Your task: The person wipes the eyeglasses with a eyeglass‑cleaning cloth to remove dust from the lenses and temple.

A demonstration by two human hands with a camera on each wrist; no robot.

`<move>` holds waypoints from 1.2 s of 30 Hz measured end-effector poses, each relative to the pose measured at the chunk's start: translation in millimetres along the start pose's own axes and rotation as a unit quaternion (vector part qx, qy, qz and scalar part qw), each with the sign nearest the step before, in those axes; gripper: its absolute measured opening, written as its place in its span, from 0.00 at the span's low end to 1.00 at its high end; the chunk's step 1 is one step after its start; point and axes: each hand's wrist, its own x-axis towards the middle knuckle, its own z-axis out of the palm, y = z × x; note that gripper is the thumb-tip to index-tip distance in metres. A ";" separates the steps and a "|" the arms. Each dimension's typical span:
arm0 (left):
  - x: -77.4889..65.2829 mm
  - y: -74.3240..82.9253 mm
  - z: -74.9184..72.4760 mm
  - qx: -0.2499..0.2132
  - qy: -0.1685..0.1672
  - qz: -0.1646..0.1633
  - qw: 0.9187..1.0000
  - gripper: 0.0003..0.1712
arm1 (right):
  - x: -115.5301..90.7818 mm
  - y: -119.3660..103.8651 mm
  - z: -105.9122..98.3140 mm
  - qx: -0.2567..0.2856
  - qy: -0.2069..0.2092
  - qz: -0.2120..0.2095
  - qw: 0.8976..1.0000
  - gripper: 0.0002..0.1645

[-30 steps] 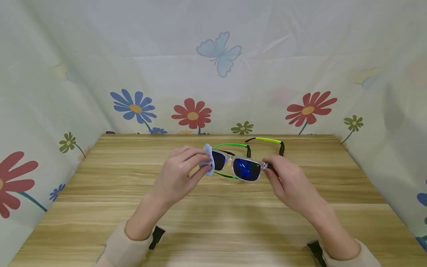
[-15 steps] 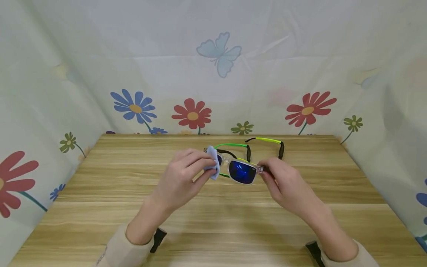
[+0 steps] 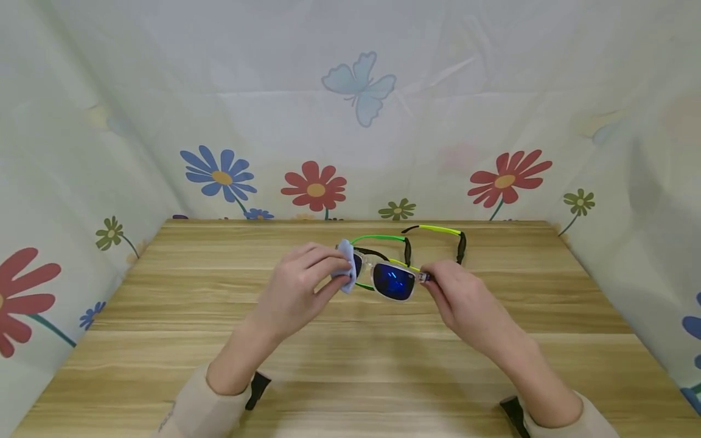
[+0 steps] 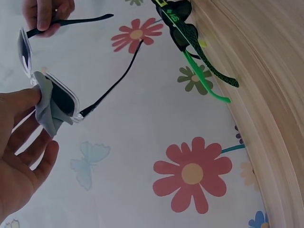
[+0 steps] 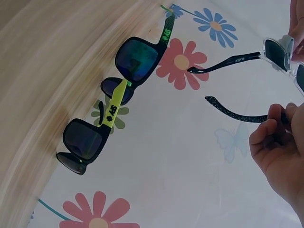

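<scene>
A pair of sunglasses (image 3: 394, 281) with a clear frame, dark blue lenses and black temple arms is held up above the table. My right hand (image 3: 460, 298) pinches it at the hinge end of one temple arm. Folded over the other lens is a light blue cloth (image 3: 345, 266), which my left hand (image 3: 301, 289) pinches between thumb and fingers. In the left wrist view the cloth (image 4: 50, 107) wraps both faces of that lens. Both temple arms are unfolded, as the right wrist view shows, with one black arm (image 5: 228, 61) pointing away from the hands.
Behind the held pair, two more sunglasses stand on the wooden table (image 3: 219, 249): one with green arms (image 3: 380, 237), one with yellow arms (image 3: 440, 229). In the right wrist view they sit close together. A flowered curtain (image 3: 263, 121) encloses the table's back and sides.
The sunglasses and my right hand have shifted slightly left. My left hand with the cloth moved right over the lens, then back a little left.
</scene>
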 end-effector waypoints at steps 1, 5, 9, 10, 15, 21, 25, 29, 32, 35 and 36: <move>-0.5 -2.2 0.3 0.001 0.000 -0.003 1.000 0.15 | -0.1 0.5 -0.1 -0.003 0.001 0.000 1.000 0.26; -2.3 -8.5 0.5 0.002 -0.005 -0.014 1.000 0.14 | -0.4 3.3 -1.0 -0.003 -0.001 -0.002 1.000 0.26; -3.5 -12.2 0.8 0.006 -0.008 -0.022 1.000 0.13 | -1.0 6.2 -2.0 -0.007 -0.009 0.003 1.000 0.25; -3.5 -12.8 1.0 0.007 -0.007 -0.024 1.000 0.13 | -1.3 6.8 -2.0 -0.010 -0.012 0.005 1.000 0.25; -3.7 -13.6 2.0 0.004 0.002 -0.028 1.000 0.13 | -2.5 9.0 0.5 -0.010 -0.024 -0.002 1.000 0.28; -3.2 -8.0 4.8 -0.059 -0.012 -0.030 0.998 0.13 | -2.9 9.6 5.0 0.000 -0.026 -0.028 0.999 0.28; -3.0 -5.1 7.2 -0.094 -0.028 -0.024 0.995 0.13 | -2.2 8.8 6.3 0.001 -0.022 -0.045 0.999 0.28; -3.9 -5.1 9.5 -0.118 -0.058 -0.021 0.991 0.13 | -2.0 7.9 6.1 0.000 -0.017 -0.054 0.998 0.27; -4.5 -6.3 10.8 -0.131 -0.081 -0.020 0.988 0.14 | -2.0 7.0 5.0 -0.001 -0.021 -0.056 0.998 0.27; -4.9 -8.2 12.2 -0.131 -0.102 -0.012 0.986 0.15 | -1.7 5.7 3.7 -0.004 -0.030 -0.054 0.998 0.26; -5.0 -8.7 12.6 -0.127 -0.110 -0.008 0.986 0.15 | -1.6 5.3 3.4 -0.005 -0.033 -0.054 0.998 0.25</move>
